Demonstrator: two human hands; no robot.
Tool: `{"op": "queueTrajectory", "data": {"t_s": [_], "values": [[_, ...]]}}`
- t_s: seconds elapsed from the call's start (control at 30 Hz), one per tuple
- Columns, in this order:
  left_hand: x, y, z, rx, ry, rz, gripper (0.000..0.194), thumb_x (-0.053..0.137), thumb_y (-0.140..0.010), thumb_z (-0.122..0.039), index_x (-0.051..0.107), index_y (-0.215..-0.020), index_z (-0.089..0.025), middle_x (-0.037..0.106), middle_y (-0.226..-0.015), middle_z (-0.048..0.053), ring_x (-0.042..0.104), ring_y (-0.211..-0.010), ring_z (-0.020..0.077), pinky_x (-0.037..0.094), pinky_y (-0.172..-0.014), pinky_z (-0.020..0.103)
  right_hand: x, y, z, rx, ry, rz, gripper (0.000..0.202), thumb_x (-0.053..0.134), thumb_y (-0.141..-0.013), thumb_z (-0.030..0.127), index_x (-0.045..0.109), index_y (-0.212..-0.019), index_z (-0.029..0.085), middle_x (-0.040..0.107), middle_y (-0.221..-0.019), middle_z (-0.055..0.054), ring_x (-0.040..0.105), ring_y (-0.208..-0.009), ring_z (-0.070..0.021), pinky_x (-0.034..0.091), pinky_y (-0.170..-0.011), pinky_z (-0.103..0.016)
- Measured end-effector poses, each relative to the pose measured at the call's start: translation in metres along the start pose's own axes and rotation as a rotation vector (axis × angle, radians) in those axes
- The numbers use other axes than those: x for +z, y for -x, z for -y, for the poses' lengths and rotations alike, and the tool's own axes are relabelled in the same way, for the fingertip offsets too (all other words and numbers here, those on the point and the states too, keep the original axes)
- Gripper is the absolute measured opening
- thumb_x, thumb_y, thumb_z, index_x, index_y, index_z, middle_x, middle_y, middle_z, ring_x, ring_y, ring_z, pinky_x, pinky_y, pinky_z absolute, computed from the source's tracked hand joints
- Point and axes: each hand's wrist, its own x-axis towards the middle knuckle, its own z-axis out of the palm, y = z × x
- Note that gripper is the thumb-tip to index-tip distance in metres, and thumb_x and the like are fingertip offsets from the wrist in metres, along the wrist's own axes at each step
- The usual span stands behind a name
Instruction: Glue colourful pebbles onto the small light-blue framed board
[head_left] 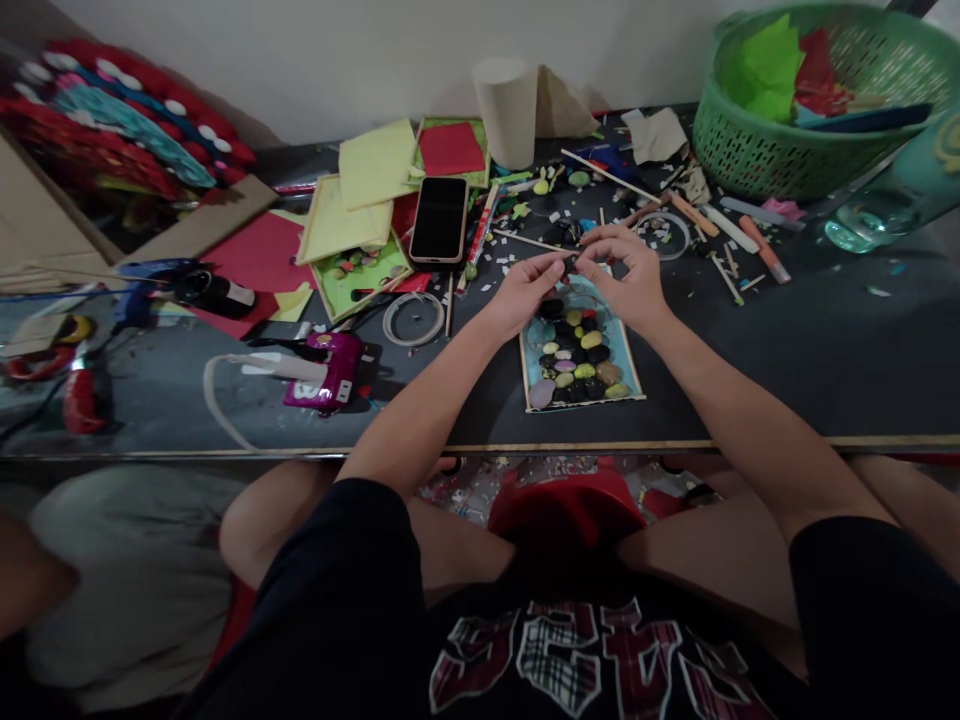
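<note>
My left hand and my right hand meet above the upper end of a small framed blue panel. Fingertips of both pinch a small dark piece, perhaps a pebble; its kind is too small to make out. Rows of black, yellow, green and purple pebbles cover much of the panel below my fingers. Thin light sticks edge the panel, which lies flat near the table's front edge. My hands partly hide its top end.
Left are a phone, framed cards, a clear tape ring, a purple power strip and a glue gun. Behind stands a paper cup. Right are scraps, sticks, a green basket and a bottle.
</note>
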Motion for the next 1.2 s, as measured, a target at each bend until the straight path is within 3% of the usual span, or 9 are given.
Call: {"op": "queueTrajectory", "data": {"t_s": [0.33,0.53,0.63,0.77,0.87,1.03,1.2], "values": [[0.0,0.002,0.001,0.108,-0.088,-0.006,0.066,0.076,-0.072,-0.074,0.079,-0.111,-0.02,0.08,-0.1,0.005,0.071,-0.099,0.0204,0.056,-0.091,0.031,0.006,0.001,-0.011,0.075,-0.003,0.008,0.048,0.068,-0.081,0.07,0.075,-0.081,0.023,0.072,-0.11,-0.007,0.067,-0.101,-0.0243,0.056,-0.087,-0.043],[-0.005,0.003,0.001,0.165,-0.178,0.041,0.064,0.073,-0.078,-0.071,0.079,-0.113,-0.019,0.079,-0.113,0.008,0.069,-0.112,0.0229,0.051,-0.103,0.033,-0.001,-0.002,-0.019,0.102,0.079,-0.127,0.054,0.084,-0.064,0.07,0.076,-0.089,0.022,0.071,-0.108,-0.009,0.066,-0.101,-0.0267,0.055,-0.092,-0.046],[-0.005,0.002,0.004,0.142,-0.195,0.048,0.067,0.07,-0.078,-0.073,0.078,-0.116,-0.018,0.08,-0.108,0.007,0.072,-0.102,0.0209,0.053,-0.096,0.032,-0.003,-0.004,-0.023,0.098,0.074,-0.136,0.058,0.084,-0.061,0.072,0.077,-0.091,0.023,0.072,-0.109,-0.008,0.067,-0.099,-0.0257,0.057,-0.088,-0.044],[-0.004,0.001,0.005,0.107,-0.14,0.056,0.07,0.074,-0.075,-0.073,0.077,-0.117,-0.018,0.08,-0.104,0.007,0.071,-0.094,0.0184,0.055,-0.089,0.029,0.0,-0.003,-0.02,0.088,0.07,-0.101,0.053,0.077,-0.069,0.075,0.076,-0.082,0.024,0.073,-0.102,-0.006,0.068,-0.094,-0.0234,0.057,-0.083,-0.041],[-0.002,0.001,0.005,0.104,-0.116,0.032,0.071,0.076,-0.071,-0.075,0.078,-0.115,-0.019,0.079,-0.097,0.006,0.069,-0.086,0.0162,0.054,-0.081,0.027,0.002,0.0,-0.016,0.063,0.056,-0.112,0.049,0.073,-0.077,0.072,0.075,-0.092,0.025,0.074,-0.102,-0.006,0.067,-0.089,-0.022,0.057,-0.081,-0.041],[0.002,-0.001,0.004,0.114,-0.071,-0.04,0.067,0.078,-0.068,-0.076,0.08,-0.106,-0.021,0.068,-0.075,0.0,0.054,-0.065,0.0095,0.043,-0.063,0.023,0.004,0.004,-0.012,0.006,-0.02,-0.101,0.047,0.07,-0.085,0.064,0.064,-0.112,0.027,0.074,-0.094,-0.003,0.067,-0.081,-0.0213,0.058,-0.083,-0.045],[0.005,-0.001,-0.001,0.103,-0.075,-0.063,0.067,0.076,-0.065,-0.08,0.079,-0.086,-0.016,0.057,-0.062,-0.003,0.039,-0.055,0.0066,0.034,-0.054,0.022,0.007,0.007,-0.005,-0.018,0.011,-0.023,0.043,0.073,-0.085,0.057,0.061,-0.114,0.028,0.074,-0.092,-0.002,0.069,-0.083,-0.0227,0.058,-0.09,-0.049]]}}
